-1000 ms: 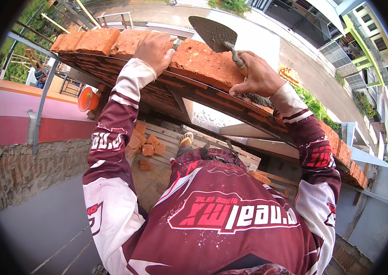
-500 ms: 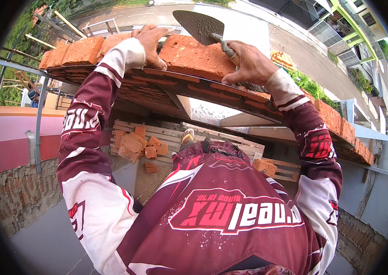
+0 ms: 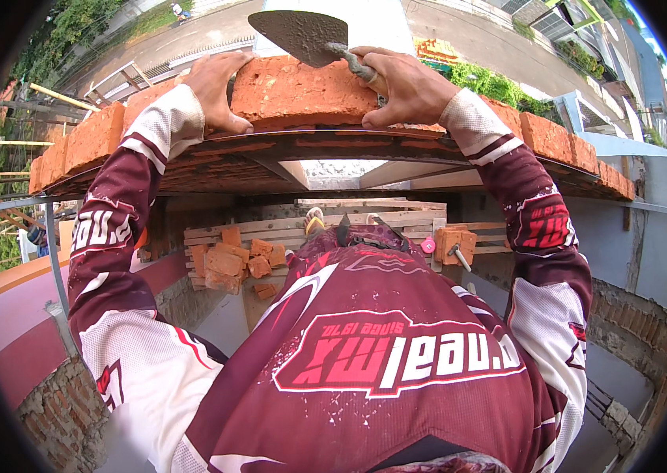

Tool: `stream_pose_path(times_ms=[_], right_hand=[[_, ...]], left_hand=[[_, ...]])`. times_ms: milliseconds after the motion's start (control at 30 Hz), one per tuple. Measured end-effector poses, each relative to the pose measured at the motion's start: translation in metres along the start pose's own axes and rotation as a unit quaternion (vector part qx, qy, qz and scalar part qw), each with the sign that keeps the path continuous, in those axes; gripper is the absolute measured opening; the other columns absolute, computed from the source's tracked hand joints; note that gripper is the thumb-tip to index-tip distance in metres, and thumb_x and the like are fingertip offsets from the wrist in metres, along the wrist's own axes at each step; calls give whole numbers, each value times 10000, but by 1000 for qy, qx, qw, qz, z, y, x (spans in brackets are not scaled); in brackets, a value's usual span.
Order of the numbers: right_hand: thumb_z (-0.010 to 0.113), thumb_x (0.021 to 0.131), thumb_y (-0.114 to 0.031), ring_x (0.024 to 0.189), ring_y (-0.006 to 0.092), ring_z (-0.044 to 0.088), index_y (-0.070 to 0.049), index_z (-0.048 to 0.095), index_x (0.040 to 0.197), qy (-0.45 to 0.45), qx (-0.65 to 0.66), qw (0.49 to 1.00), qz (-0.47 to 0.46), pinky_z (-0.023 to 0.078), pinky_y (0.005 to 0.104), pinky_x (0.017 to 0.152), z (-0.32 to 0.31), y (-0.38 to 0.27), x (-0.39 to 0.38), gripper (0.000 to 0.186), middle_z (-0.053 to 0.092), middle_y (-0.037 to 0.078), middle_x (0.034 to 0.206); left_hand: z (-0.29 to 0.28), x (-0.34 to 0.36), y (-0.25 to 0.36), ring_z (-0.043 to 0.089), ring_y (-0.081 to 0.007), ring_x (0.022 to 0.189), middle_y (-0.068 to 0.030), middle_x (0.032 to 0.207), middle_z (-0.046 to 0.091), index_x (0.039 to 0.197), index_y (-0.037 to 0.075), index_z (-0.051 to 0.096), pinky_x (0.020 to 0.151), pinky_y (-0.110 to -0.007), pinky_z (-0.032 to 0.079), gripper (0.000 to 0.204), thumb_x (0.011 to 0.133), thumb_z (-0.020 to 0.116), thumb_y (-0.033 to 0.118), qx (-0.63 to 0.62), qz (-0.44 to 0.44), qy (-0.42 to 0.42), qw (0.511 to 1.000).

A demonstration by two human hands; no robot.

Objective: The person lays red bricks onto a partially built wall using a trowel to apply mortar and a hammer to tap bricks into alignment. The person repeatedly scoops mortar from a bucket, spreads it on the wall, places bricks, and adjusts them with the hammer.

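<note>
An orange-red brick lies on top of the brick wall, at the middle of its upper course. My left hand grips the left end of this brick, thumb on the near side and fingers over the top. At the brick's right end is my right hand, closed round the handle of a mortar-smeared trowel. Its thumb touches the brick's near edge. The trowel's blade extends left over the brick's far edge. A thin taut string runs along the wall's near upper edge.
More bricks continue the course leftward, and others rightward. Below, a slatted wooden platform bears loose bricks, a brick stack and a hammer. A metal rail stands at left. Beyond the wall lies a street.
My view has turned, so the wall looks more level and the hands appear farther left. The left hand has closed in against the brick's left end. The right hand still holds the trowel.
</note>
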State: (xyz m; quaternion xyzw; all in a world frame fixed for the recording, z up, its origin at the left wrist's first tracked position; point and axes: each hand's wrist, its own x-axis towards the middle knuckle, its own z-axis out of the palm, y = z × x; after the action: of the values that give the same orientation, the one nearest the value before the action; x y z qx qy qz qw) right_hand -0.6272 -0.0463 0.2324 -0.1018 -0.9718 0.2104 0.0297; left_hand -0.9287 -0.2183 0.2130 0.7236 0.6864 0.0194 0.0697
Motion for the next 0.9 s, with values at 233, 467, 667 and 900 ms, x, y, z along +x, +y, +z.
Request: stream_pose_path(times_ms=[233, 467, 667, 900], right_hand=[[787, 629, -282, 1035, 402, 614, 62, 549, 884, 13, 21, 999, 26, 495, 428, 913, -6, -12, 0, 491, 577, 283, 1272], [794, 618, -252, 1019, 387, 618, 34, 538, 830, 20, 33, 999, 31, 501, 431, 888, -1, -14, 0, 439, 569, 254, 1298], [804, 613, -245, 1034, 381, 612, 29, 543, 839, 5, 48, 997, 52, 495, 428, 901, -6, -16, 1, 441, 553, 237, 1333], [841, 656, -334, 1142, 383, 585, 56, 574, 991, 36, 30, 998, 47, 469, 439, 975, -7, -12, -6, 579, 521, 231, 1402]], left_hand=[[7, -3, -1, 612, -379, 1076, -224, 1102, 649, 1346, -39, 510, 1011, -451, 424, 1083, 494, 889, 513, -71, 48, 86, 993], [10, -3, -5, 636, -357, 1002, -205, 1037, 653, 1363, 1, 497, 966, -447, 419, 1090, 504, 880, 552, -54, 51, 79, 994], [11, -2, -3, 629, -358, 1059, -205, 1091, 657, 1377, 10, 486, 965, -457, 427, 1107, 506, 878, 572, -56, 42, 66, 995], [-3, 1, -25, 534, -325, 1289, -217, 1386, 544, 1454, 3, 436, 1099, -425, 402, 944, 722, 843, 440, -320, 32, 38, 946]])
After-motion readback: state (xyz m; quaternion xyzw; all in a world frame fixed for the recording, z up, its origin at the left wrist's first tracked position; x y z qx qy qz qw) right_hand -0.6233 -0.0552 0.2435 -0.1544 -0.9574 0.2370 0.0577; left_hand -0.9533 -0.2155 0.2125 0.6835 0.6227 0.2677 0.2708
